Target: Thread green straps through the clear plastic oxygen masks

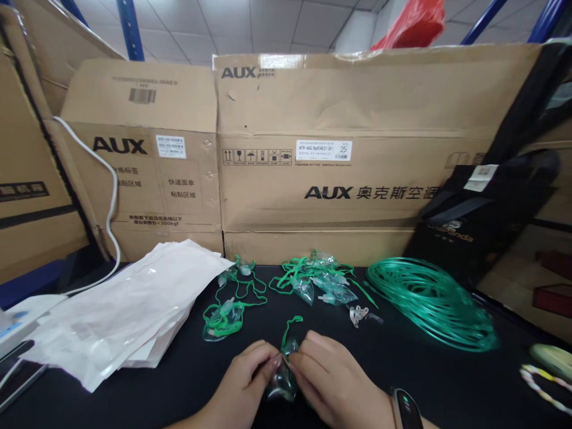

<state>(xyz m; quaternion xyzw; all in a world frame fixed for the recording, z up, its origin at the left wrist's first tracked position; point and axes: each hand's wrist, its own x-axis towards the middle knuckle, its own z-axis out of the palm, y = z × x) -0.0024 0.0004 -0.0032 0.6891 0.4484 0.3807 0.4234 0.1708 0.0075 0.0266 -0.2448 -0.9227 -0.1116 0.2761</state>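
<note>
At the bottom centre both my hands meet over a clear plastic mask with a green elastic strap on the black table. My left hand has its fingers curled and pinches the mask's left side. My right hand, with a dark band on its wrist, is closed on the mask's right side. The strap loops up just above my fingertips. More masks with green straps lie beyond: one to the left and a pile in the middle.
A stack of white paper-and-film pouches lies at the left. A coil of green tubing lies at the right, with a black bag behind it. Big AUX cardboard boxes wall off the back. A white cable hangs at left.
</note>
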